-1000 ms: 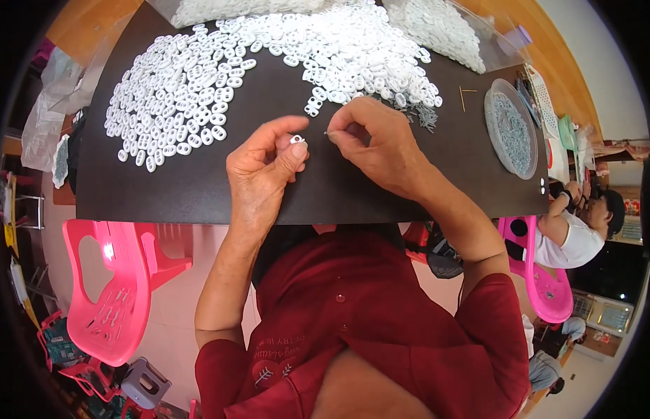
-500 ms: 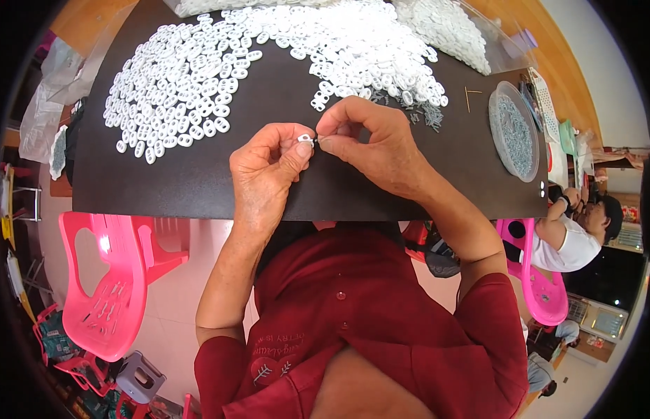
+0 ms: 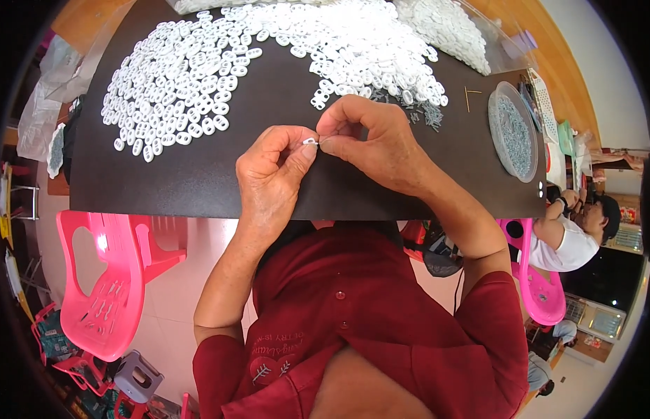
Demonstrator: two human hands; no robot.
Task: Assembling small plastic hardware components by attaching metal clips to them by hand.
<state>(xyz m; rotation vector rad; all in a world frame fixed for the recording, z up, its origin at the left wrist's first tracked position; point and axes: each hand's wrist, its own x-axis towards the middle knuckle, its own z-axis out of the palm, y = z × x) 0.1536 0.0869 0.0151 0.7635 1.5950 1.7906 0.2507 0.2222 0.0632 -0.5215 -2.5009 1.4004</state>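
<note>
Over the dark table (image 3: 164, 185), my two hands meet at the fingertips. My left hand (image 3: 272, 164) is closed, pinching a small white oval plastic piece (image 3: 310, 141) between thumb and forefinger. Close against it, my right hand (image 3: 374, 143) is closed in a pinch as well. What its fingertips hold is tiny and mostly hidden; a thin bit seems to show between the hands. Just beyond lies a heap of white oval pieces with two holes (image 3: 367, 59), with small grey pins (image 3: 429, 115) scattered at its near edge.
A spread of similar white ovals (image 3: 171, 91) covers the table's left side. At the right stands a clear round tub (image 3: 497, 133) of grey pins. Clear bins of white pieces (image 3: 443, 31) line the back. Pink chairs (image 3: 126, 300) flank me; another person (image 3: 566, 237) sits at right.
My left hand has shifted slightly right, closer to my right fingertips. The white piece has turned and shows less between the fingers. My right hand has hardly moved.
</note>
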